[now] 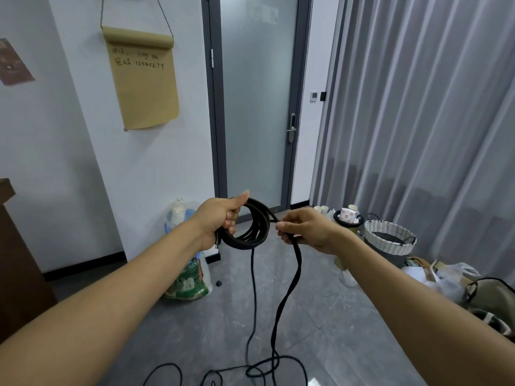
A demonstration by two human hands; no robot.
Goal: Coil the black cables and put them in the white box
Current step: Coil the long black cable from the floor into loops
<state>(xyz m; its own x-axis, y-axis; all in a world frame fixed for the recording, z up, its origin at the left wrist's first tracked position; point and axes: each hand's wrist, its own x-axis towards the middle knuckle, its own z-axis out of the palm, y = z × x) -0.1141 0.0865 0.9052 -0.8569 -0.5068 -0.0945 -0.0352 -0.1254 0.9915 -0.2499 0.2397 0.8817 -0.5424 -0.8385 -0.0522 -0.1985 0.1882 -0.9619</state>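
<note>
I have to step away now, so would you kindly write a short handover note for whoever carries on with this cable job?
Left hand: grips the coil of black cable, several loops already wound, one plug end hanging below the fist.
Right hand: pinches the loose run just beside the coil, feeding the next loop.
Left to do: the rest of the cable trails down to the floor in loose curves; wind it in.
The white box is not in view, so nothing can be said of it.
</note>
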